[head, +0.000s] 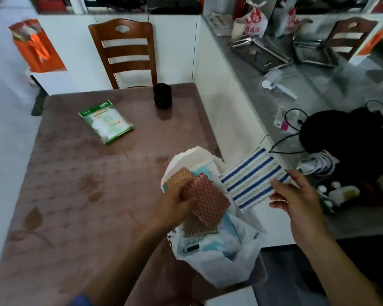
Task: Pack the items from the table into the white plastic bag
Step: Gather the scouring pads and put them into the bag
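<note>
The white plastic bag (219, 266) lies open at the table's near right corner, with a white and blue package inside it. My left hand (175, 208) holds copper-coloured textured pads (205, 199) over the bag's mouth. My right hand (296, 199) pinches a blue-and-white striped cloth (250, 180) by its right edge, just right of the bag. A green and white packet (105, 121) lies on the brown table (75, 195) toward the far left. A black cylinder (162, 96) stands near the far edge.
A wooden chair (124, 51) stands behind the table. An orange gift bag (37, 45) sits at far left. The grey counter (274, 89) on the right carries metal trays, a black round object with cables, and small white items.
</note>
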The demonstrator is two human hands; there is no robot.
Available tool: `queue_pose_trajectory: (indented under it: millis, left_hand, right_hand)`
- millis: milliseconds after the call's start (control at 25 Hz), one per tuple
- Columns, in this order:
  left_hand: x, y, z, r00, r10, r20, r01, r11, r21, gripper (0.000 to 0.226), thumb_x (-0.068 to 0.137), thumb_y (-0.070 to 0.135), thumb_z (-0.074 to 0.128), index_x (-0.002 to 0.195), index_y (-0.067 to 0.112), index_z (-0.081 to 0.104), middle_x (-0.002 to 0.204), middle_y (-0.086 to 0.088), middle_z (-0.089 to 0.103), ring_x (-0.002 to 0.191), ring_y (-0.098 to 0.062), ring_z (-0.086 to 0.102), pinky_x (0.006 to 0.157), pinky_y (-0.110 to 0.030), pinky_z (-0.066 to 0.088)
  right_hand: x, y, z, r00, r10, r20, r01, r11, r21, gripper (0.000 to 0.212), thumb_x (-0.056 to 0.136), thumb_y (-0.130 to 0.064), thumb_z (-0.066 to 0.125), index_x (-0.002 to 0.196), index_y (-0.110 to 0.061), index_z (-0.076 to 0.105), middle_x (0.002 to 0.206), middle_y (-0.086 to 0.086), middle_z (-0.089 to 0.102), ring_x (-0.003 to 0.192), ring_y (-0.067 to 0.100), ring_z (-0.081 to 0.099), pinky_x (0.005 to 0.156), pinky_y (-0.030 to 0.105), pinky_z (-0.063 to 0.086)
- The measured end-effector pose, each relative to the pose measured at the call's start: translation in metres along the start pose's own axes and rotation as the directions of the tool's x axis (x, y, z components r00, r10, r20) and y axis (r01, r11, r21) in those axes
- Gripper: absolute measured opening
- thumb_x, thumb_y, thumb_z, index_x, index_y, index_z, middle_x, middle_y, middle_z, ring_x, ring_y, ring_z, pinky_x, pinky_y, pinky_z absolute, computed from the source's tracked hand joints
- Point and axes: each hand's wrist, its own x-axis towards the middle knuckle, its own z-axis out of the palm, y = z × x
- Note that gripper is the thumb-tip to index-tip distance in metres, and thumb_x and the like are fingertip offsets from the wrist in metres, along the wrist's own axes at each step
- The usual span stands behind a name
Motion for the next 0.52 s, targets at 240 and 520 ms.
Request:
queue_pose_trajectory:
  millis: [240, 520]
  left_hand:
    - [-0.018, -0.009, 0.019, 0.996, -0.015, -0.086, 0.055, 0.871, 0.488, 0.055, 0.088, 0.047, 0.062, 0.136, 0.028, 0.047, 0.139, 0.002, 0.053, 0.116, -0.018, 0.058, 0.097, -0.034, 0.051]
    - [-0.083, -0.007, 0.017, 0.866, -0.134, 0.482, -0.140, 0.860, 0.491, 0.056, 0.072, 0.074, 0.059, 0.114, 0.037, 0.064, 0.108, 0.012, 0.069, 0.091, -0.007, 0.063, 0.079, -0.027, 0.054]
  right_hand:
    - [0.004, 0.008, 0.007, 0.989, -0.047, 0.140, 0.068, 0.986, -0.154, 0.020, 0.087, -0.009, 0.069, 0.101, -0.024, 0.069, 0.071, -0.007, 0.072, 0.060, 0.006, 0.062, 0.053, 0.026, 0.052]
    - [0.038, 0.019, 0.082, 0.854, 0.124, 0.505, 0.218, 0.796, -0.564, 0.015, 0.083, -0.020, 0.069, 0.098, -0.021, 0.071, 0.088, -0.003, 0.070, 0.076, 0.012, 0.063, 0.058, 0.024, 0.045]
